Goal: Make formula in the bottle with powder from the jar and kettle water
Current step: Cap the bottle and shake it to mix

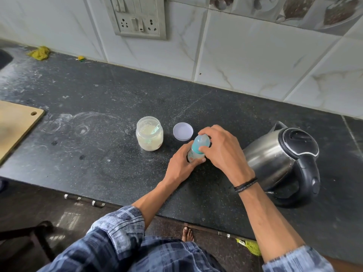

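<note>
A small baby bottle [193, 154] with a teal collar and clear cap stands on the dark counter [98, 107]. My left hand [181, 163] grips its lower body. My right hand [222, 150] curls over its teal top from the right. To the left stands an open clear jar [149, 136] of pale powder with a light green scoop inside. The jar's white lid [183, 131] lies flat between the jar and the bottle. A steel kettle [282, 161] with a black handle and shut lid stands just right of my right hand.
A wooden cutting board [15, 124] lies at the counter's left edge. A yellow cloth [40, 53] and a small yellow scrap [81, 58] sit by the tiled wall. A socket panel [139, 20] hangs on the wall. The counter's front edge runs below my forearms.
</note>
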